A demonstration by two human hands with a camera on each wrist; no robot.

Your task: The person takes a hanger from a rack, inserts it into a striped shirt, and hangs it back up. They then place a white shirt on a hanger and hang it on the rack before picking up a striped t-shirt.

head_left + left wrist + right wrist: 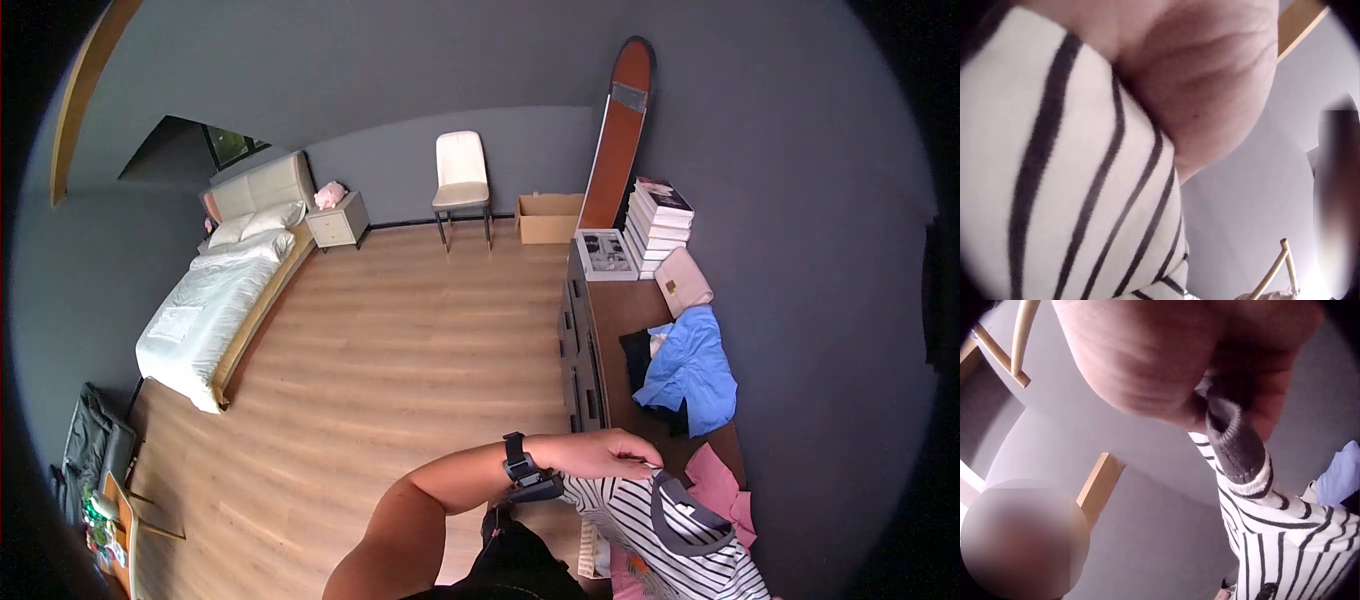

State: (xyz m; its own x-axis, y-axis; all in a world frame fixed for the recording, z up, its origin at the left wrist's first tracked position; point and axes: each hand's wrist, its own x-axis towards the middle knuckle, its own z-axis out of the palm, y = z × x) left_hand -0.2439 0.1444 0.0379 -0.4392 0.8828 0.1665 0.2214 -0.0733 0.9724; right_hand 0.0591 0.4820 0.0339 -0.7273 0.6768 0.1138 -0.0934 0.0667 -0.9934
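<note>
A black-and-white striped shirt (622,510) with a dark grey collar hangs spread in front of the dresser. My left hand (607,453) pinches it near the collar, thumb and fingers at the dark trim. In the left wrist view the palm (1210,81) lies close against striped cloth (1085,162), the fingertips hidden. My right hand (1172,356) grips dark grey trim of the shirt (1285,550) in the right wrist view; its fingertips are mostly hidden by the hand. The head view hardly shows this hand at its lower edge.
On the dresser (620,320) lie a blue shirt (700,370), black cloth, a pink bag (684,282), a framed picture (606,255) and stacked books (660,215). Pink cloth (712,482) lies beside the striped shirt. Beyond stand a cardboard box (548,228), chair (461,192) and bed (200,310).
</note>
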